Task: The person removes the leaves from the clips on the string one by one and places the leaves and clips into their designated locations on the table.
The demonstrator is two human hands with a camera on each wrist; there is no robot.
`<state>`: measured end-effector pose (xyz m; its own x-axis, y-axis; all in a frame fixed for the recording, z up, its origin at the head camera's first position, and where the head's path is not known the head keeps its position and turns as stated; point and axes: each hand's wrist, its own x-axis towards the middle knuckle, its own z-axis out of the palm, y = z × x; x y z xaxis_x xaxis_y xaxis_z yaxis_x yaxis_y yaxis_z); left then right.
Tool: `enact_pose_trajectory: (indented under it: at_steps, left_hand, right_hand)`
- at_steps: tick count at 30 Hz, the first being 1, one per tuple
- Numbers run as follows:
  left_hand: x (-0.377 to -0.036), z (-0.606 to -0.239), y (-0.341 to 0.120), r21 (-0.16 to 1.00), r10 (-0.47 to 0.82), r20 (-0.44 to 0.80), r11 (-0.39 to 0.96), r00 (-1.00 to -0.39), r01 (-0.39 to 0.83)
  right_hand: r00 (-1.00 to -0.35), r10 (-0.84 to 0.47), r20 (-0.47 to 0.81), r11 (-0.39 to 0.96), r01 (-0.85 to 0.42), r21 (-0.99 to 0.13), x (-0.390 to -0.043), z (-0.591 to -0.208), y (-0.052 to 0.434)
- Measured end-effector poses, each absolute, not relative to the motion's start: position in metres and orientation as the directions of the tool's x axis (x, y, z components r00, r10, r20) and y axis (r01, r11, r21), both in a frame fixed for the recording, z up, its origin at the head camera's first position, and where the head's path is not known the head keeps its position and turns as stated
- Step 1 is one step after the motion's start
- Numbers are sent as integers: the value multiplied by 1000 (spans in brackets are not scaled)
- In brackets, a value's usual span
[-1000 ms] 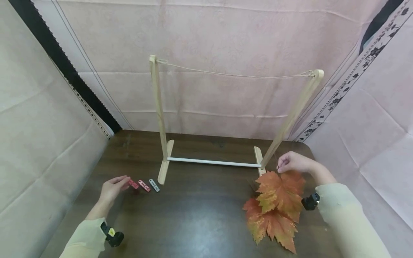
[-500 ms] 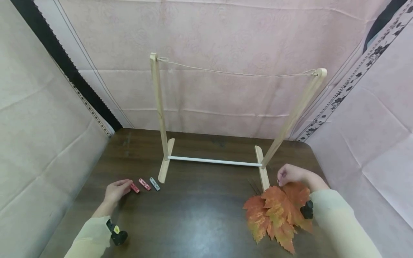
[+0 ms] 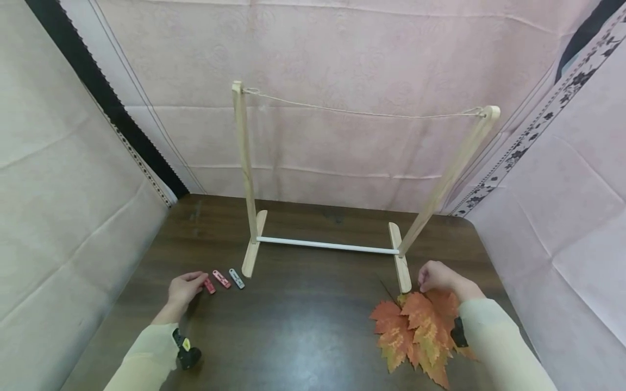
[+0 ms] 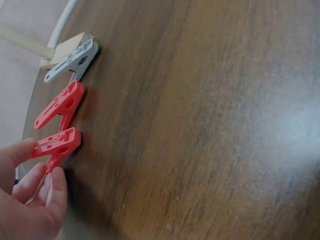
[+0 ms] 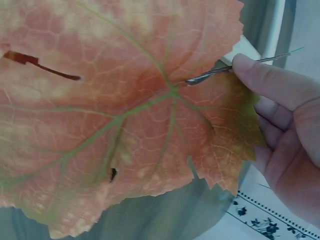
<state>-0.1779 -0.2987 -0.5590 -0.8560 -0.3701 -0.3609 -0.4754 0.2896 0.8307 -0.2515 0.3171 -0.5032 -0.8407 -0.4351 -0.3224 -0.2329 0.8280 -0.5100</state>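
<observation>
In the left wrist view, my left hand (image 4: 35, 205) pinches the handle end of a red clothespin (image 4: 62, 142), thumb on one arm and fingers on the other. Beside it on the table lie a second red clothespin (image 4: 62, 106) and a grey clothespin (image 4: 76, 62). My right hand (image 5: 295, 115) pinches the thin wire-like stem (image 5: 215, 73) of an orange autumn leaf (image 5: 100, 130) between thumb and fingers. In the head view, that right hand (image 3: 442, 279) is over more orange leaves (image 3: 393, 328), which overlap near the frame's right foot.
A wooden frame with a left post (image 3: 246, 163), a right post (image 3: 447, 179) and a white crossbar (image 3: 325, 246) stands on the brown table (image 3: 303, 315). A thin string (image 3: 352, 112) runs between the post tops. Pale cloth (image 3: 342, 54) surrounds the table.
My right hand has come nearer, lowering the held leaf over the others. The left hand has shifted slightly right and nearer with the red clothespin. The camera view has shifted a little.
</observation>
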Motion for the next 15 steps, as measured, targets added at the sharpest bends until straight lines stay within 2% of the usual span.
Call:
enact_pose_trajectory:
  at_steps: [10, 15]
  left_hand:
    - [-179, -561, -294, 789, -429, -329, 365, -841, -495]
    - [-179, -561, -294, 784, -449, -327, 362, -831, -504]
  right_hand:
    - [-880, -365, -303, 872, -208, -444, -246, -506, 320]
    - [-893, -341, -293, 871, -183, -456, -244, -501, 320]
